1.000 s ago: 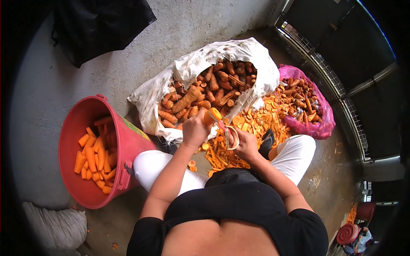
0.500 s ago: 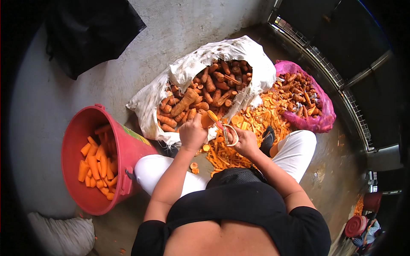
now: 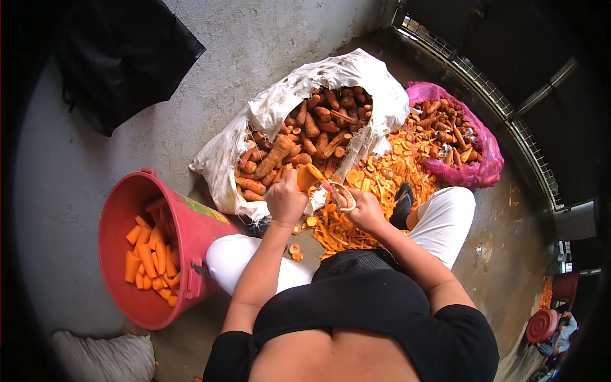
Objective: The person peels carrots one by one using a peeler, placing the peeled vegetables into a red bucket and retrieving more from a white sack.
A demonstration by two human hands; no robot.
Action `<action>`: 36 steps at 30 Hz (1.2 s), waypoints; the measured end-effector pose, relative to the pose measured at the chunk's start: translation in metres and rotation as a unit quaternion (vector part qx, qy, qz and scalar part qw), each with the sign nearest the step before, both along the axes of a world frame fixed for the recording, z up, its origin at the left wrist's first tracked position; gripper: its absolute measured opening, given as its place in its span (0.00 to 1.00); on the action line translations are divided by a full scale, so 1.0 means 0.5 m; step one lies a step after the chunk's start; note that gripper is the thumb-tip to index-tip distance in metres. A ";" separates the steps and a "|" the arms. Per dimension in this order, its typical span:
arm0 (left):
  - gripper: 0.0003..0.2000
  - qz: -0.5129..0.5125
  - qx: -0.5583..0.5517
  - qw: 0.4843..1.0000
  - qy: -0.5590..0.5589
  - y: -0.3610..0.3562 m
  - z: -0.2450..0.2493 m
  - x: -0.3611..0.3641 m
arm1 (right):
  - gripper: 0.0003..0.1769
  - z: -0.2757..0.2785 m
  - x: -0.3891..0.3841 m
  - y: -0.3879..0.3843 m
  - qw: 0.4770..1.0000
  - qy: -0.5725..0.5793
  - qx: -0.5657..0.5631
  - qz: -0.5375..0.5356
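Observation:
My left hand [image 3: 286, 197] is closed around an orange carrot [image 3: 308, 177], whose pale orange cut end points toward my right hand. In my right hand [image 3: 365, 210] is a peeler [image 3: 344, 195] with a whitish looped frame, its near part touching or very close to the carrot. Orange peelings [image 3: 347, 230] and round slices lie on the floor just below both hands. Behind them a torn white sack [image 3: 356, 67] lies open, full of unpeeled carrots [image 3: 312, 126]. The fingertips of both hands are partly hidden.
At the left a red bucket [image 3: 207, 223] holds peeled carrots [image 3: 146, 251]. A pink bag [image 3: 487, 165] of carrot pieces stands at the right. A black cloth [image 3: 124, 60] hangs on the wall. A pale sack [image 3: 105, 356] lies at lower left. Another person [image 3: 563, 334] is far off at lower right.
The whole view has shifted slightly, with the bucket now a little lower and farther right. Both hands keep their grips, and the peeler's loop has turned a little.

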State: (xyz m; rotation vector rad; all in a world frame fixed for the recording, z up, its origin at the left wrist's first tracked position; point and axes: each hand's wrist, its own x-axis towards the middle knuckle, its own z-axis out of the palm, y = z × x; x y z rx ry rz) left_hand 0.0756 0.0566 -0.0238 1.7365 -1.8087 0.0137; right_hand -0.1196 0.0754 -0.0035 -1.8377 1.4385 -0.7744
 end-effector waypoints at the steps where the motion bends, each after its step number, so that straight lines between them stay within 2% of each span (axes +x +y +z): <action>1: 0.09 0.000 0.029 0.999 0.023 0.000 0.004 -0.003 | 0.20 0.001 -0.001 -0.001 1.000 0.019 0.009 0.004; 3: 0.09 0.003 0.087 0.994 0.069 0.001 0.010 -0.010 | 0.21 0.006 -0.006 -0.001 0.998 0.058 0.028 0.014; 6: 0.08 0.018 0.096 0.992 0.084 -0.001 0.005 -0.018 | 0.22 0.015 -0.003 -0.002 0.998 0.059 0.036 0.004; 9: 0.13 -0.084 0.168 0.918 0.350 -0.005 -0.007 -0.018 | 0.22 0.032 -0.005 -0.003 0.998 0.048 0.039 0.003; 12: 0.15 -0.143 0.220 0.893 0.366 -0.021 -0.032 0.000 | 0.24 0.029 -0.015 -0.004 0.997 0.070 0.033 0.000; 16: 0.09 -0.210 0.269 0.813 0.471 -0.027 -0.036 0.016 | 0.23 0.025 -0.028 -0.016 0.996 0.072 0.025 0.044; 19: 0.13 -0.250 0.358 0.750 0.496 -0.028 -0.020 0.035 | 0.21 0.039 -0.032 -0.020 0.996 0.068 -0.002 0.065; 22: 0.12 -0.275 0.391 0.666 0.573 -0.023 -0.016 0.040 | 0.20 0.032 -0.040 -0.028 0.994 0.073 -0.022 0.080; 25: 0.14 -0.245 0.422 0.651 0.582 -0.019 0.015 0.036 | 0.21 -0.006 -0.053 -0.057 0.989 0.100 -0.054 0.094; 28: 0.16 -0.273 0.416 0.597 0.630 -0.028 0.012 0.032 | 0.22 -0.026 -0.066 -0.086 0.985 0.078 -0.086 0.125; 31: 0.13 -0.352 0.493 0.581 0.543 -0.007 0.079 0.028 | 0.22 -0.063 -0.098 -0.112 0.969 0.198 -0.051 0.139; 32: 0.14 -0.377 0.504 0.534 0.564 -0.008 0.033 0.027 | 0.19 -0.102 -0.113 -0.117 0.968 0.173 -0.107 0.150; 35: 0.15 -0.377 0.491 0.561 0.550 -0.001 0.037 0.024 | 0.24 -0.071 -0.111 -0.091 0.998 0.039 0.020 -0.047; 36: 0.14 -0.380 0.481 0.586 0.530 -0.002 0.046 0.024 | 0.26 -0.047 -0.111 -0.087 0.992 0.062 0.056 -0.098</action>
